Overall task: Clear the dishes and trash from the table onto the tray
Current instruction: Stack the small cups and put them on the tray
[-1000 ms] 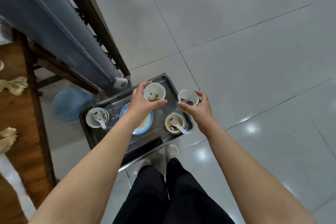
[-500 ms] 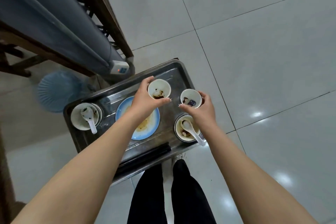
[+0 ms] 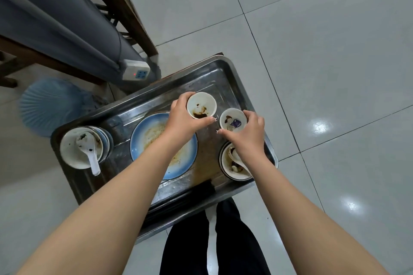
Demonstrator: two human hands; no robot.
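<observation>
A steel tray sits low in front of me. My left hand grips a small white cup with brown dregs, held over the tray's far middle. My right hand grips a second small cup with a purple scrap inside, just right of the first. On the tray lie a blue plate smeared with sauce, a stack of bowls with a white spoon at the left, and another bowl with a spoon at the right, under my right wrist. Black chopsticks lie along the near edge.
A grey padded bench edge with a white power strip stands at the left. A blue shell-shaped fan lies on the floor behind the tray. Glossy white tiles spread to the right. My black trouser legs are below.
The view has swung away from the wooden table and closer to the tray. Both hands have lowered their cups toward the tray's far right part.
</observation>
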